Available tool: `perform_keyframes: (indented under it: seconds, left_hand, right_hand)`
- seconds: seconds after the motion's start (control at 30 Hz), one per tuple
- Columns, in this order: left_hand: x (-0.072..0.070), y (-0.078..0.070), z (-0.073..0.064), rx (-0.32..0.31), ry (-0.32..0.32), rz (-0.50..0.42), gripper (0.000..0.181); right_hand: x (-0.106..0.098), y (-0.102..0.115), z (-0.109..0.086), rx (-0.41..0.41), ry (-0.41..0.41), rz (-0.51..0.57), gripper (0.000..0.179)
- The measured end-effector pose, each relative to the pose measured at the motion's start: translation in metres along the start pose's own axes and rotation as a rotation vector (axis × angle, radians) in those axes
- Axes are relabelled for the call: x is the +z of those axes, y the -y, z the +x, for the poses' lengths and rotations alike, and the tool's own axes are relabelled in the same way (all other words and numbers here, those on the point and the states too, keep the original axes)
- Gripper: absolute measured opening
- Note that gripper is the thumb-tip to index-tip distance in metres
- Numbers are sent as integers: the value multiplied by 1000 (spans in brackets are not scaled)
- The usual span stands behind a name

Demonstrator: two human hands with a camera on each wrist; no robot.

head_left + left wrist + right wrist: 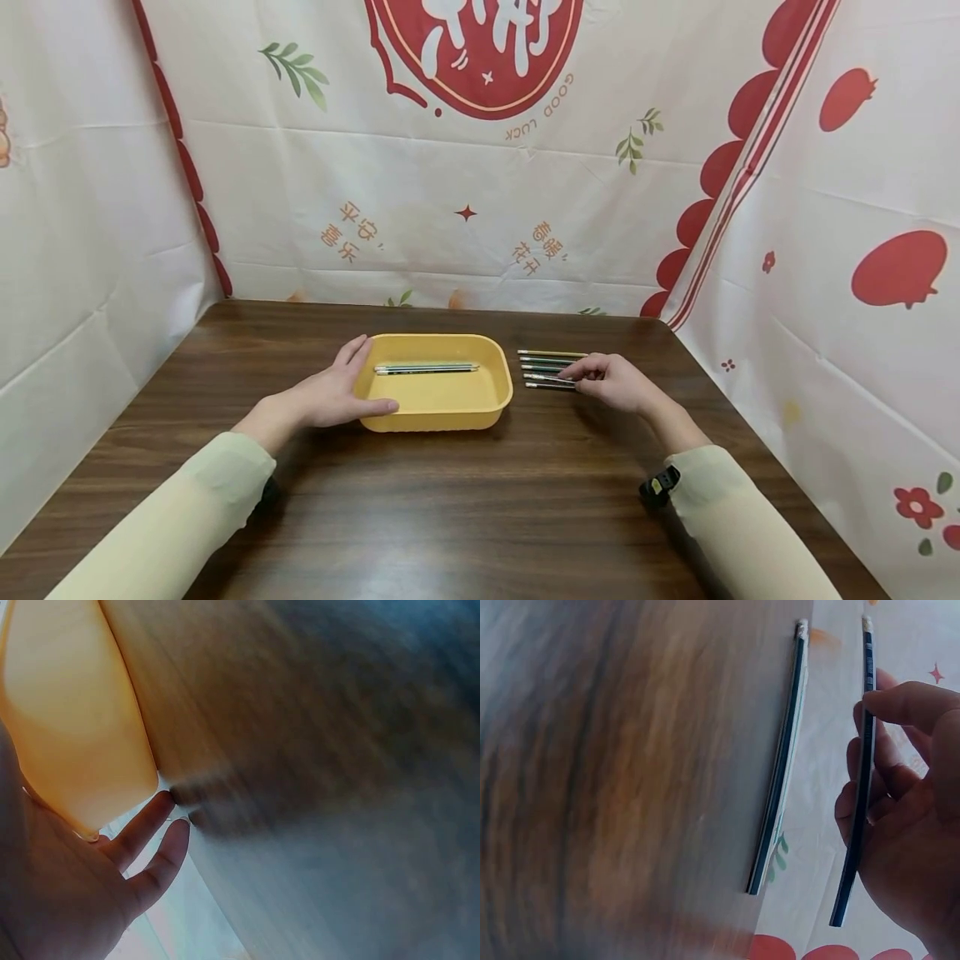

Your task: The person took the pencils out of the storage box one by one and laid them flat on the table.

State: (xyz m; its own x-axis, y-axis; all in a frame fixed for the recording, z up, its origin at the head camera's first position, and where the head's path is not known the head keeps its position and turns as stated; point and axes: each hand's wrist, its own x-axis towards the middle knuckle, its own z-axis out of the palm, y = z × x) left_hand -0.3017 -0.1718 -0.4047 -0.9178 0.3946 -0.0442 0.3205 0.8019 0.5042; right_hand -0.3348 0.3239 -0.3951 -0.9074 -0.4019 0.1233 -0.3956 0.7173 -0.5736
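A shallow yellow plastic tray (427, 423) sits on the table, with a few pencils (426, 368) lying lengthwise inside. At its left end rests my left hand (330, 396), thumb over the front rim and fingers spread at the back left corner. To the right of the tray, several pencils (536, 360) lie side by side, their white eraser ends toward it. My right hand (611, 383) is over this row and pinches a dark pencil (865, 765) between thumb and fingers. In the right wrist view, other pencils (780, 765) lie on the table beside the held one.
The dark wood table (450, 517) has a patterned white cloth (420, 200) hanging behind it and along both sides. A dark band with a small device (660, 487) is on my right wrist, at the sleeve's edge.
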Motion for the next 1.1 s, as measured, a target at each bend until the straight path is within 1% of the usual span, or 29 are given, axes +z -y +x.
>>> perform_keyframes:
  seconds: [0.33,0.57,0.7,0.9,1.1]
  left_hand:
    - [2,1,0,0,-5,-7,129]
    - [2,0,0,-7,-5,2,129]
    - [2,0,0,-3,-7,-1,128]
    - [3,-1,-1,-4,-6,0,129]
    - [3,-1,-1,-5,-9,7,128]
  right_hand:
    - [5,-9,0,26,107,-82,27]
    - [10,-9,3,1,169,-149,27]
    - [12,-7,5,-19,175,-173,27]
    - [15,-2,7,-55,147,-237,29]
    - [16,2,8,-54,126,-282,30]
